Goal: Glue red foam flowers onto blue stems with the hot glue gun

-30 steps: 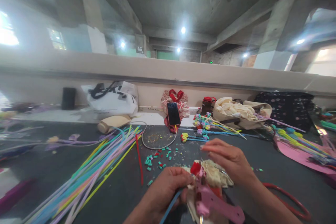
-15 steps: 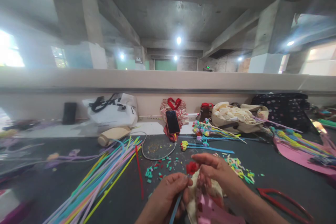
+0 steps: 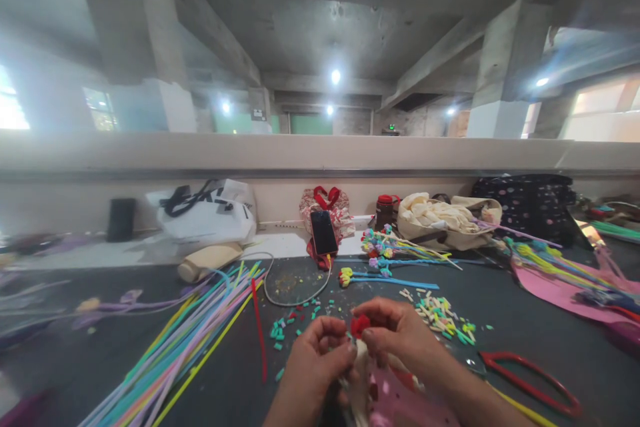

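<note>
Between my two hands is a small red fuzzy flower (image 3: pixel 359 326). My right hand (image 3: pixel 400 330) pinches it between thumb and fingers from the right. My left hand (image 3: pixel 320 363) is just left of and below the flower, its fingers curled together; what they hold is hidden. A pink glue-gun-like tool (image 3: pixel 400 400) lies under my right wrist, with a cream cloth (image 3: pixel 359 380) beside it. Small green cut pieces (image 3: pixel 277 332) lie left of my hands, and a pile of mixed cut pieces (image 3: pixel 445 313) to the right.
Long coloured pipe cleaners (image 3: pixel 195 340) spread at the left, beside a red one (image 3: pixel 259 330). Red-handled scissors (image 3: pixel 533 380) lie at the right. Finished stems (image 3: pixel 390 280), a phone (image 3: pixel 324 232) with its cable, a bottle (image 3: pixel 385 212) and bags stand or lie farther back.
My left hand's fingers have risen and curled close to the flower, and the blue stem seen below them is now hidden. My right fingers have closed onto the flower. The view has shifted slightly.
</note>
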`<state>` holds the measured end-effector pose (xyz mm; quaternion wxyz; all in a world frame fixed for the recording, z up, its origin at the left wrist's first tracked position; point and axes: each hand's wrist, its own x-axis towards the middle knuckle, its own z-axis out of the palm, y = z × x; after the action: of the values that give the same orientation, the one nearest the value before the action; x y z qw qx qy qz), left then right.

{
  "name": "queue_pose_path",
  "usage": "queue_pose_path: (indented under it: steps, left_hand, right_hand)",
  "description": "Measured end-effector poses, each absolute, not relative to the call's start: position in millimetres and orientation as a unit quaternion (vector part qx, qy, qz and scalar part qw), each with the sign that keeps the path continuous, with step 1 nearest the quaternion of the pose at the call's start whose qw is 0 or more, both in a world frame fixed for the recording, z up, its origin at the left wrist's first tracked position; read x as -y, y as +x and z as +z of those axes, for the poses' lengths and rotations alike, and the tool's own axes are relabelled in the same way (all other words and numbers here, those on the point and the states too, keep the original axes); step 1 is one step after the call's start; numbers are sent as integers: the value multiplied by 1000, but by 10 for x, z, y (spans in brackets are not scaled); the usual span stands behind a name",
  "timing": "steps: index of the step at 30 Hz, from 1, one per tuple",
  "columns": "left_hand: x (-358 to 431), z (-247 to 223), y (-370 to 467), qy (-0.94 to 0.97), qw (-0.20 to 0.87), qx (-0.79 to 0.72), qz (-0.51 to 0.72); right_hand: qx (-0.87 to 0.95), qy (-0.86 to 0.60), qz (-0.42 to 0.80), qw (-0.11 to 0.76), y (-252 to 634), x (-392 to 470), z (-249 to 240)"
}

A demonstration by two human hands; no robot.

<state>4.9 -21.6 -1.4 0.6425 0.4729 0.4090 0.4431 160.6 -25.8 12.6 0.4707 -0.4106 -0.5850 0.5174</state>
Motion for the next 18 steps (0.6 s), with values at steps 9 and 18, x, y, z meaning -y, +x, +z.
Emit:
queue_pose_path:
  steps: [9, 18]
  left_hand:
    - [271, 63, 76, 521, 566, -446, 458]
    - [262, 39, 85, 489, 591, -431, 474]
  right_hand:
    - [572, -428, 512, 476, 1567, 248, 100]
    - [577, -407, 529, 471, 1593, 243, 92]
